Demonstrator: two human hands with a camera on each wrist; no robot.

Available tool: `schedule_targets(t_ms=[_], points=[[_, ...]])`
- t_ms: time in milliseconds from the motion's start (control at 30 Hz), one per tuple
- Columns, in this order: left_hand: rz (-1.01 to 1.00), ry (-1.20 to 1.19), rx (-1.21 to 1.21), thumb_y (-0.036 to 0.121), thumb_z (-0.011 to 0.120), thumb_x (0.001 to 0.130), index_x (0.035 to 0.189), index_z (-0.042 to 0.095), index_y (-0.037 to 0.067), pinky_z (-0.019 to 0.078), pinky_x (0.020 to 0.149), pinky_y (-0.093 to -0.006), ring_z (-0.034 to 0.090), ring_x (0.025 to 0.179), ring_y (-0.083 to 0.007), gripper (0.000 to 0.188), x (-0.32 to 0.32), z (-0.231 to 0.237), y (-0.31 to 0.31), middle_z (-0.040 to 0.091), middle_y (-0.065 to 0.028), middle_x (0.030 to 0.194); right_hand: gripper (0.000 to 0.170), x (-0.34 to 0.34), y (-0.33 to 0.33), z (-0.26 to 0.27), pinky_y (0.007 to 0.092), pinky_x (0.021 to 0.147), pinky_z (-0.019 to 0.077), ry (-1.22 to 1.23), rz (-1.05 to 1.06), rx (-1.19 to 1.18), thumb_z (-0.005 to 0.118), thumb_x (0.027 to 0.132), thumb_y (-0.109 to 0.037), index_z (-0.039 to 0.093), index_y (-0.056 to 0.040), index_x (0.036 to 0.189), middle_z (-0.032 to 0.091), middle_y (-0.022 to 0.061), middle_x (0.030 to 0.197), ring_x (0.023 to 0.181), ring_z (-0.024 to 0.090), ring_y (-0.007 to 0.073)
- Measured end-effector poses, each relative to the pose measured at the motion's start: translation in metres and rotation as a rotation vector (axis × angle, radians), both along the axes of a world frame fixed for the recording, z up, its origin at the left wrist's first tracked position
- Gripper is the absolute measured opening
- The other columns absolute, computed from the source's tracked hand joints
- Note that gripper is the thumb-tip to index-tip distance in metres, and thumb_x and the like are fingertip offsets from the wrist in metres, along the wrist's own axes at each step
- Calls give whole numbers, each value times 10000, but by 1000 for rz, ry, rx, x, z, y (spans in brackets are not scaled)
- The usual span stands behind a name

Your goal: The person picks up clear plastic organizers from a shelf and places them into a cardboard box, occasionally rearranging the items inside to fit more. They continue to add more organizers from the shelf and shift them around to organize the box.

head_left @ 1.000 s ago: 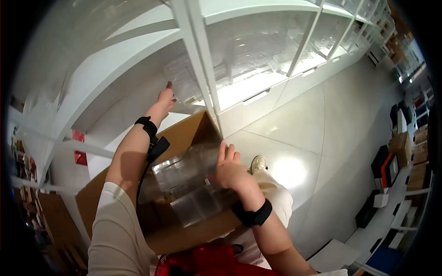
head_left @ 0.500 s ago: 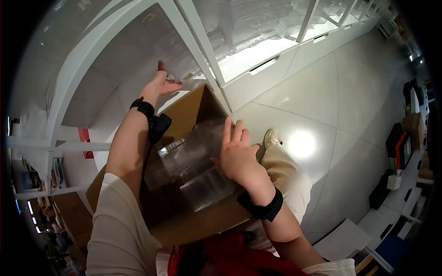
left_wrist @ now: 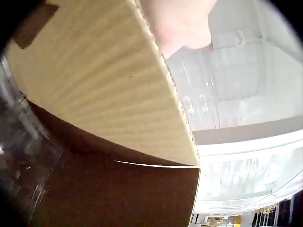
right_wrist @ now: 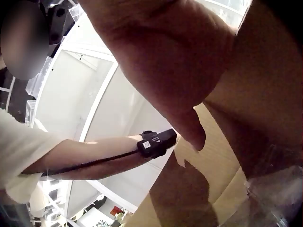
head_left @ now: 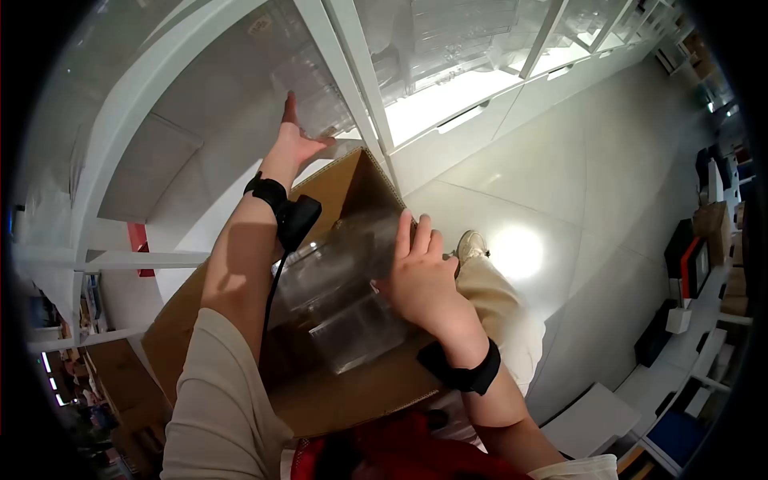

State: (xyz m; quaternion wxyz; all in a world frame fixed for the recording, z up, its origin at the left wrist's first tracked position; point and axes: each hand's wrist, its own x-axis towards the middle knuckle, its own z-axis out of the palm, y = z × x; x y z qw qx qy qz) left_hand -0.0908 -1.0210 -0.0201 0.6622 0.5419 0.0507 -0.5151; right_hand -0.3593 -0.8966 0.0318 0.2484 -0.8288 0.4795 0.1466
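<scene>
In the head view, a brown cardboard box [head_left: 352,400] stands in front of the body with clear plastic boxes [head_left: 352,328] inside it. My right hand [head_left: 428,276] straddles the box's right rim, fingers outside and thumb on the inner side, as the right wrist view also shows with the thumb [right_wrist: 191,132] against the inner wall. Beyond the far rim, my left hand [head_left: 296,144] reaches into a white shelf compartment, thumb and fingers spread. Right beside its fingers are transparent plastic boxes [head_left: 308,92]. In the left wrist view the cardboard wall [left_wrist: 104,71] covers part of this hand.
A white shelf upright [head_left: 344,72] rises just past the box's far corner. More clear packaging [head_left: 448,40] fills the neighbouring compartment. Tiled floor [head_left: 512,176] stretches to the right, with low shelving and dark boxes [head_left: 680,256] along the far side. A red item [head_left: 140,244] lies at left.
My left hand has reached slightly farther into the compartment, its thumb now spread wide. The right hand stays at the box rim with its fingers more extended. The head view has shifted.
</scene>
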Motion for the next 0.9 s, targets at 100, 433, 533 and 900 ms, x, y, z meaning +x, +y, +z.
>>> schedule_targets(t_ms=[100,433,533,900], points=[[-72,49,-50,580,575,726,1382,201,129,185,1031,-556,237,1271,-374,880,19,-6,-4,220,-102,1419,1003,3,-2,4,567,883,367,49,4,6,599,768,-488,-18,-26,1410,137,159,1427,1239,267,308],[17,108,194,565,639,670,1404,84,130,395,926,-485,223,1197,-464,1018,44,33,32,140,-177,1379,1006,3,-2,2,547,874,382,66,24,-34,611,768,-468,-23,-15,1406,140,180,1420,1220,285,315],[35,42,201,570,606,694,1376,134,134,392,924,-504,226,1170,-477,937,56,46,55,142,-180,1370,1004,0,-1,-2,499,834,400,41,33,-62,610,767,-476,-5,0,1402,149,189,1411,1194,309,306],[143,-27,19,564,586,723,1394,151,161,376,952,-512,239,1185,-446,895,83,98,142,226,-148,1362,1037,5,0,6,493,844,395,58,29,-38,619,756,-494,-28,-7,1404,140,185,1417,1221,286,304]])
